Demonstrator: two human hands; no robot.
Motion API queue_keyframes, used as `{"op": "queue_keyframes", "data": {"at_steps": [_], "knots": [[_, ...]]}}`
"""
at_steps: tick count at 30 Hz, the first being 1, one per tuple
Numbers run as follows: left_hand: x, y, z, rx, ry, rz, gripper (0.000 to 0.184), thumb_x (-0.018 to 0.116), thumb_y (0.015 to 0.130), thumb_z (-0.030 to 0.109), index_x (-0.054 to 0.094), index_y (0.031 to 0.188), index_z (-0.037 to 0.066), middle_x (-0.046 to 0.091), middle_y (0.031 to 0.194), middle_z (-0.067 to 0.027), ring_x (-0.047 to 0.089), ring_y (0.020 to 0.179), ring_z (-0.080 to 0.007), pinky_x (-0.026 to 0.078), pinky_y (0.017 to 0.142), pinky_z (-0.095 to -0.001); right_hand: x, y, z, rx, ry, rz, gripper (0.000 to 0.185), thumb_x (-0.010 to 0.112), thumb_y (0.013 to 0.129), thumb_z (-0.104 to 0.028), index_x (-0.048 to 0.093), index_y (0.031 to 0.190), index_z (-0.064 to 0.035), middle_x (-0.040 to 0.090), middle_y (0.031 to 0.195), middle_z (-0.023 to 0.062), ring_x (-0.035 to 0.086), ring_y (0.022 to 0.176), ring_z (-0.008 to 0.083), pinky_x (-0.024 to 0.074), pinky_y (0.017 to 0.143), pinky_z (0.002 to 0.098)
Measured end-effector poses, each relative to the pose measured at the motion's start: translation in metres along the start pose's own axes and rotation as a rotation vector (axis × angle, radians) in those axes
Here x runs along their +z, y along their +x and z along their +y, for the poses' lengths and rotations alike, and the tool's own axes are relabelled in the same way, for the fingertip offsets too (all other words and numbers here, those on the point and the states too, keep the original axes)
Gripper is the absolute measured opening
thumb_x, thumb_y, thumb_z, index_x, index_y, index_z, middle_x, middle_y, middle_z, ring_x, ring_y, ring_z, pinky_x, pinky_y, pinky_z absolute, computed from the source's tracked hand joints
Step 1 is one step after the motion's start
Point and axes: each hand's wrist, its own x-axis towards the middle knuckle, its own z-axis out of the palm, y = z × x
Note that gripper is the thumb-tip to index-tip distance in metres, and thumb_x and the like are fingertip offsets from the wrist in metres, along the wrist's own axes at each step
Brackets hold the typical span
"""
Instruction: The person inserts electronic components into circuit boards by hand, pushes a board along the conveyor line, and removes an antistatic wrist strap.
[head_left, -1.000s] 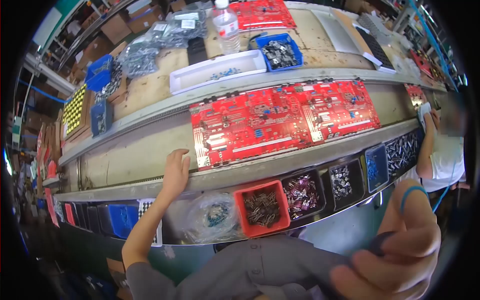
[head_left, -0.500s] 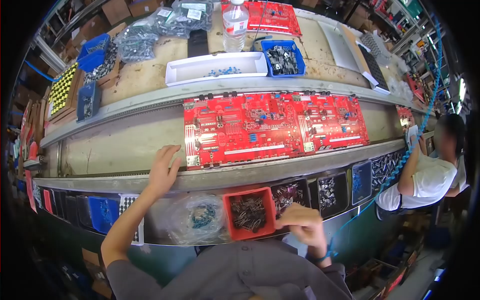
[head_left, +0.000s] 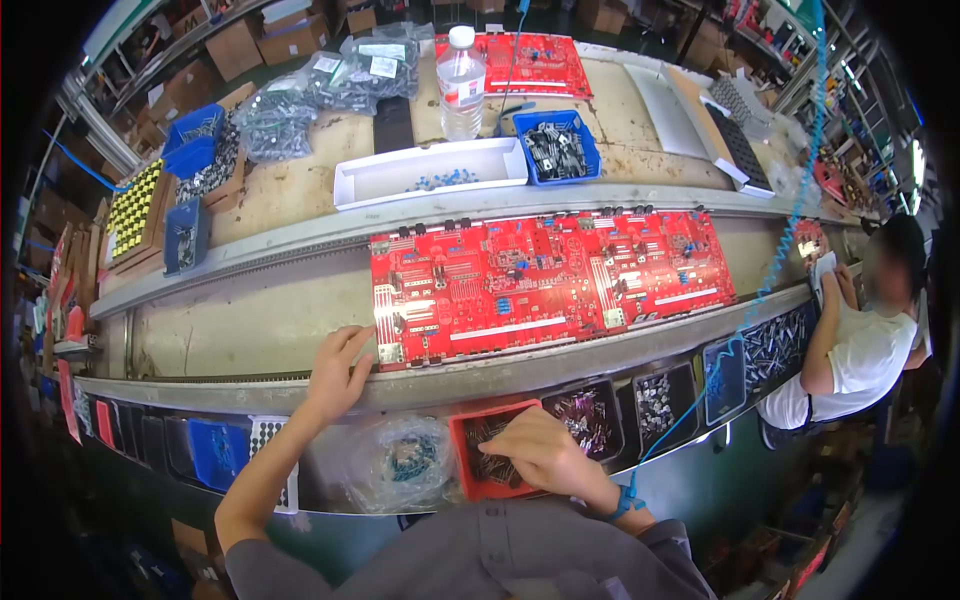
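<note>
Red circuit boards (head_left: 480, 290), centre of frame: seated between metal rails (head_left: 560, 362), likely for support. Left hand (head_left: 338, 378): at their left edge, grip spread, contact unclear. Right hand (head_left: 540, 452): over red bin (head_left: 495, 489), lower centre, presumably placed for reach; grip closure indiscernible.

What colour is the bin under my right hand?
The bin is red, best seen in the head view.

Over there the camera is worn on the head, up above the near edge of the table (head_left: 300, 178), facing forward and down. It sits close over the left hand (head_left: 338, 377) and right hand (head_left: 538, 450), a grey shirt (head_left: 490, 545) along the bottom; its wide view bows that edge and reaches cardboard boxes (head_left: 234, 49) past the far one.
</note>
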Motion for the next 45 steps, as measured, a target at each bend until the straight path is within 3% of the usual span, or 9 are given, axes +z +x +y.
{"op": "queue_keyframes", "data": {"at_steps": [7, 25, 33, 35, 45], "knots": [[-0.001, 0.001, 0.003, 0.017, 0.013, -0.021, 0.037, 0.053, 0.084, 0.009, 0.053, 0.12, 0.002, 0.051, 0.113, -0.0178, 0.048, 0.106, -0.0333, 0.038, 0.092, -0.0382, 0.026, 0.004, 0.01, -0.089, -0.032, -0.047, 0.03, 0.061, 0.064, 0.002, 0.064, 0.093, -0.0031, 0.062, 0.085, 0.0072, 0.057, 0.078, 0.0248, 0.0452, 0.076, 0.0366], [0.0, 0.001, 0.004, 0.021, 0.011, -0.023, 0.038, 0.054, 0.083, 0.008, 0.053, 0.12, 0.004, 0.051, 0.114, -0.0172, 0.048, 0.106, -0.0328, 0.039, 0.091, -0.0369, 0.037, -0.001, 0.021, -0.061, 0.034, -0.029, 0.026, 0.061, 0.065, 0.002, 0.064, 0.09, -0.0044, 0.06, 0.082, 0.0069, 0.056, 0.077, 0.0251, 0.0464, 0.083, 0.0386], [-0.002, 0.003, 0.007, 0.035, 0.037, -0.057, 0.037, 0.053, 0.083, 0.008, 0.053, 0.12, 0.002, 0.051, 0.112, -0.0174, 0.049, 0.103, -0.0325, 0.038, 0.09, -0.0364, 0.039, -0.005, 0.025, -0.054, 0.038, 0.0, 0.025, 0.062, 0.067, 0.001, 0.064, 0.091, -0.0046, 0.06, 0.084, 0.0074, 0.056, 0.08, 0.0262, 0.0459, 0.081, 0.0377], [-0.002, 0.003, 0.007, 0.039, 0.041, -0.059, 0.037, 0.053, 0.083, 0.009, 0.053, 0.12, 0.002, 0.051, 0.112, -0.0174, 0.049, 0.103, -0.0325, 0.038, 0.091, -0.0367, 0.04, -0.003, 0.025, -0.103, 0.043, 0.043, 0.026, 0.061, 0.065, 0.004, 0.063, 0.09, -0.0038, 0.06, 0.082, 0.0087, 0.056, 0.076, 0.0266, 0.0445, 0.069, 0.0364], [-0.002, 0.002, 0.008, 0.053, 0.135, -0.1, 0.043, 0.055, 0.082, 0.012, 0.049, 0.123, 0.002, 0.05, 0.116, -0.0185, 0.046, 0.106, -0.035, 0.036, 0.094, -0.0408, 0.038, -0.005, 0.025, -0.061, 0.017, 0.006, 0.025, 0.062, 0.066, 0.0, 0.064, 0.091, -0.004, 0.06, 0.085, 0.0076, 0.056, 0.081, 0.0259, 0.0448, 0.074, 0.0359]]}}
